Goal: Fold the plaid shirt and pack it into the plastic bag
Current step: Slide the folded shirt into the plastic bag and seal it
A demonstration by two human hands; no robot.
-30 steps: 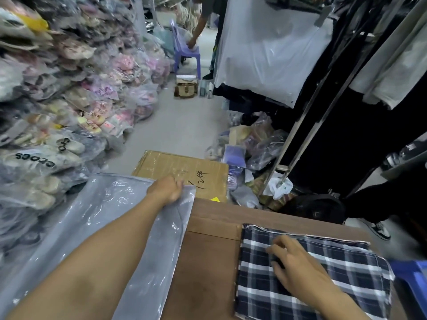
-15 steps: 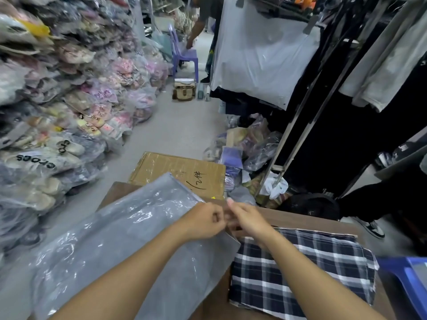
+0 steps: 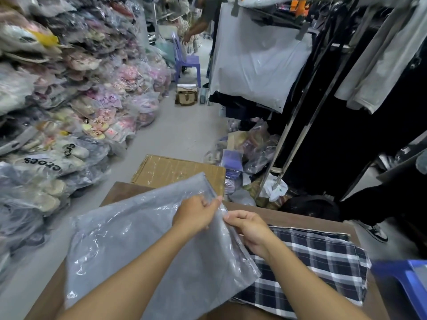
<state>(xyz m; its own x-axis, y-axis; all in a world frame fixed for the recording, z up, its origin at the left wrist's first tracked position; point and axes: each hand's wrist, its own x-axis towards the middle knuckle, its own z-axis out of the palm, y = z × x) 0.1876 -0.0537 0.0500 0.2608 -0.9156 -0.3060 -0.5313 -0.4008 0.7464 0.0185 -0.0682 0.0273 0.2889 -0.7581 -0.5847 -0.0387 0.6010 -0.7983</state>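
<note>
While both hands meet at the bag's edge, the scene reads like this:

Left hand: the left hand [image 3: 196, 214] is closed on the right-hand edge of the plastic bag [image 3: 143, 250], fingers curled, thumb pressed on the film.

Right hand: the right hand [image 3: 250, 229] pinches that same edge just beside the left, fingertips on the plastic, the two hands nearly touching.

Plastic bag: clear, greyish, crinkled and glossy, it is spread over the left half of the wooden table [image 3: 300, 219], its far corner reaching over the cardboard box [image 3: 175, 168] behind. Its near right corner overlaps the shirt. Whether the mouth is open yet, I cannot tell.

Plaid shirt: the plaid shirt [image 3: 318, 262] lies folded flat on the right side of the table, dark with white checks, outside the bag, partly under the right wrist.

Left of the aisle: bagged shoes [image 3: 69, 112] are stacked high in a wall of packets.

Right of the aisle: a clothes rack [image 3: 298, 125] with dark garments and a white plastic cover [image 3: 256, 63] hanging on it.

Down the aisle: a purple chair [image 3: 186, 63], and another person's arm [image 3: 196, 27] reaching down near it.

Near right corner: a blue stool [image 3: 402, 280] beside the table.
</note>
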